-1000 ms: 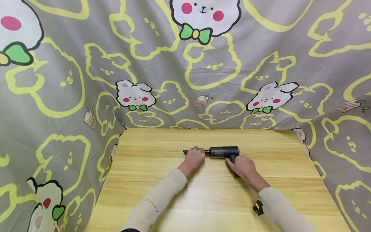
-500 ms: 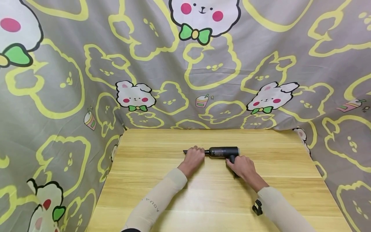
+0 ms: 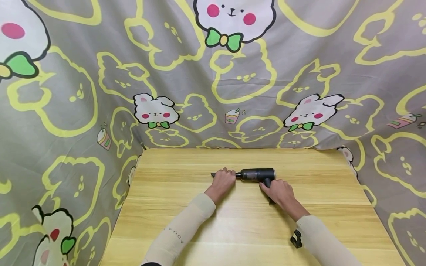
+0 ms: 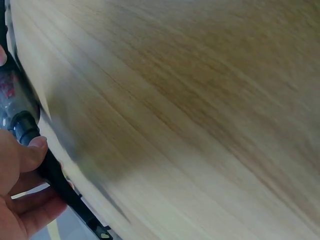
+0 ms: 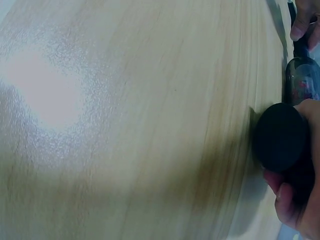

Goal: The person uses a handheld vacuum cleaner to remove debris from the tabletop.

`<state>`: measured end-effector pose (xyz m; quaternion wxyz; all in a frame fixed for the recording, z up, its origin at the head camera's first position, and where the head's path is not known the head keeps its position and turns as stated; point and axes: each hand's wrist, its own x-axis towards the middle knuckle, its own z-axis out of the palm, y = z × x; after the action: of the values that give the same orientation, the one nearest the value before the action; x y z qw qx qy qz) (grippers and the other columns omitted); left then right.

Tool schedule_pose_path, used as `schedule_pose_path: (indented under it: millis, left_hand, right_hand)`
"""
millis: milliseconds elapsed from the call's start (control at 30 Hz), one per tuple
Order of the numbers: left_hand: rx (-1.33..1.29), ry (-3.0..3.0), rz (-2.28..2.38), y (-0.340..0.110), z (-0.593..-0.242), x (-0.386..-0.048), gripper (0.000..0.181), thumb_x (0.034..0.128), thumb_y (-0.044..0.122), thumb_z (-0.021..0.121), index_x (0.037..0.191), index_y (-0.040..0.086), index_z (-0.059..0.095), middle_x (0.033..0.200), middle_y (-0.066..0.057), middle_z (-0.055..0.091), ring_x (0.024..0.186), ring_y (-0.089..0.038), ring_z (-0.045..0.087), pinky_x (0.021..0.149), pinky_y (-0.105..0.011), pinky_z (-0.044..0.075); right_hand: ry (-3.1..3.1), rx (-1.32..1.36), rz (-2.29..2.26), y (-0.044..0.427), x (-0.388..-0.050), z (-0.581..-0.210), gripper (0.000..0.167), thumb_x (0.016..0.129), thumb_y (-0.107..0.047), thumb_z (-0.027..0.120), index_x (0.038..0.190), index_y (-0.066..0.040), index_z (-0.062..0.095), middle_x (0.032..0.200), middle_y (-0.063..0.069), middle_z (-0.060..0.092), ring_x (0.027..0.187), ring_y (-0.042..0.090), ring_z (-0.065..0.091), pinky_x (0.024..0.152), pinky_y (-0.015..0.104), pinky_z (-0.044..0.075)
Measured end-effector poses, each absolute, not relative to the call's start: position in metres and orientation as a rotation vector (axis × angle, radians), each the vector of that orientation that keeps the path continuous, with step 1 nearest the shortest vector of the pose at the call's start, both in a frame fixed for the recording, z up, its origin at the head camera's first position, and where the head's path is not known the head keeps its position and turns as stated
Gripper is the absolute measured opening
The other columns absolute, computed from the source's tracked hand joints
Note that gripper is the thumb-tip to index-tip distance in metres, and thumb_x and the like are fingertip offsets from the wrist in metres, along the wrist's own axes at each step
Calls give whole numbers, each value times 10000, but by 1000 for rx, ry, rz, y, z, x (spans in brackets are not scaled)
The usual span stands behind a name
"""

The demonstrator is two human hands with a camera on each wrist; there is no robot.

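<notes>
A black handheld vacuum cleaner (image 3: pixel 257 174) with a see-through dust cup lies sideways across the far half of the table, its narrow nozzle pointing left. My left hand (image 3: pixel 223 183) grips the slim nozzle; in the left wrist view the thumb and fingers (image 4: pixel 37 215) pinch it from both sides. The right hand (image 3: pixel 279 192) is wrapped round the pistol handle, and the handle's round black base (image 5: pixel 280 139) shows in the right wrist view. Part of the nozzle is hidden under the left hand, and most of the handle under the right one.
The wooden table (image 3: pixel 233 229) stretches toward me. A grey curtain (image 3: pixel 199 81) with yellow outlines and white rabbits hangs behind it and along both sides. A black strap device (image 3: pixel 296 239) sits at the right sleeve.
</notes>
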<state>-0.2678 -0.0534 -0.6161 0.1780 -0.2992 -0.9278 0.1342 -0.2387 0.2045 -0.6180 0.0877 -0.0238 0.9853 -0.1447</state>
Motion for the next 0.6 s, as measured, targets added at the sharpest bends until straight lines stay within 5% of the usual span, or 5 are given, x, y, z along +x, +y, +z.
schedule_pose_path:
  millis: [233,600]
  left_hand:
    - [-838,-2607,348,-54,-621,-271,109,968,104,683,966,128,789,855,14,794,705,-117,670,606,-229,586]
    - [-783,-2586,165,-72,-632,-270,258,957,91,722,1202,162,758,1125,28,784,921,-164,736,766,-246,635]
  right_hand:
    - [2929,-67,-445,205,-240,-620,669,998,-629,530,514,-180,415,552,3,388,483,167,389,432,277,300]
    - [2897,-46,-578,214,-235,-622,699,956,-704,561,549,-148,443,526,-7,378,453,153,367,428,269,289]
